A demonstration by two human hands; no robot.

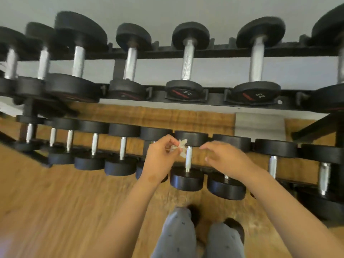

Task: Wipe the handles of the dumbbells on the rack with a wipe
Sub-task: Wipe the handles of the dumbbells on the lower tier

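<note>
Grey patterned trousers (178, 231) and dark shoes (235, 225) stand on a wooden floor (55, 202) beneath a white wall (167, 8).

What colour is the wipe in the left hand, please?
The wipe is white, clearest in the head view.

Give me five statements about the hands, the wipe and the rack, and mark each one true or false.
1. The left hand pinches the wipe. True.
2. The right hand holds a spray bottle. False: its fingers are relaxed and it holds nothing.
3. The rack carries dumbbells on two tiers. True.
4. The wipe is wrapped round a handle. False: it is bunched in the fingers, beside the top of a lower-tier handle.
5. The floor is grey carpet. False: it is wood.
</note>
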